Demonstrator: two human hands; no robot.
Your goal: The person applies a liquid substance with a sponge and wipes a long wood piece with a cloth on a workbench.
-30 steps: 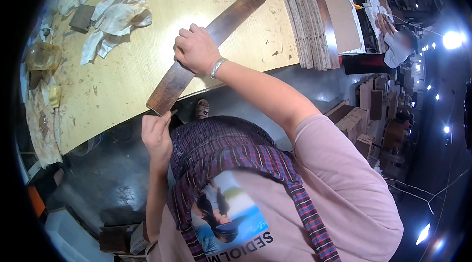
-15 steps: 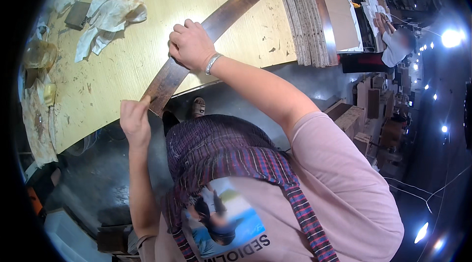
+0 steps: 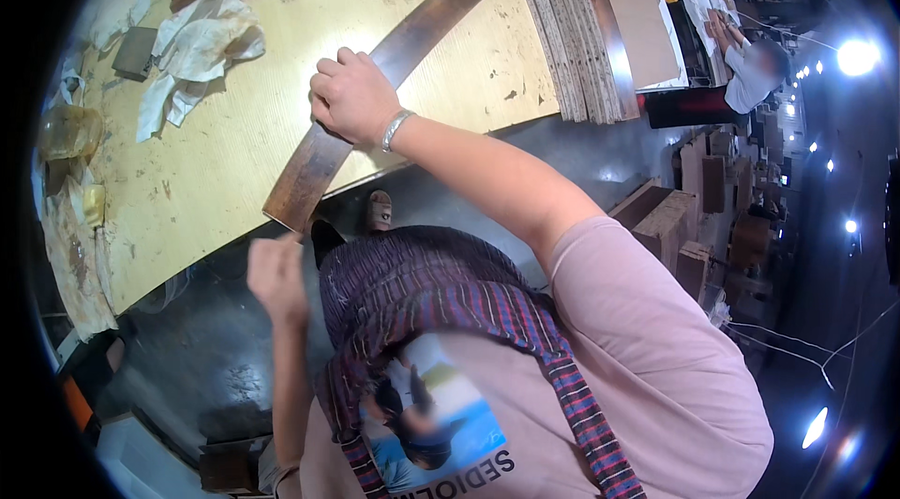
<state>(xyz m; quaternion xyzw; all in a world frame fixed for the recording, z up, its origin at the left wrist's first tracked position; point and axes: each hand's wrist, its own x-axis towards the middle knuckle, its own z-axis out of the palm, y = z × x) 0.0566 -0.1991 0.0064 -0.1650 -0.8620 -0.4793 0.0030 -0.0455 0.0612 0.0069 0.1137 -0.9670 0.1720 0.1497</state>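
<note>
R hand (image 3: 354,98) grips dark plank (image 3: 427,21) mid-length, diag. on bench (image 3: 197,190) w/ near end at edge, L hand (image 3: 277,276) by that end, curled, blurred, can't tell if pinching anything; prob. best pin plank firmly.

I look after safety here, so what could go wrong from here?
The board has its near end jutting past the table's edge, so it might tip or slide if the right hand slackens.

The left hand, blurred, is close by that end; its fingers could scrape against the edge.

The bracelet sits near the board and might scratch it.
</note>
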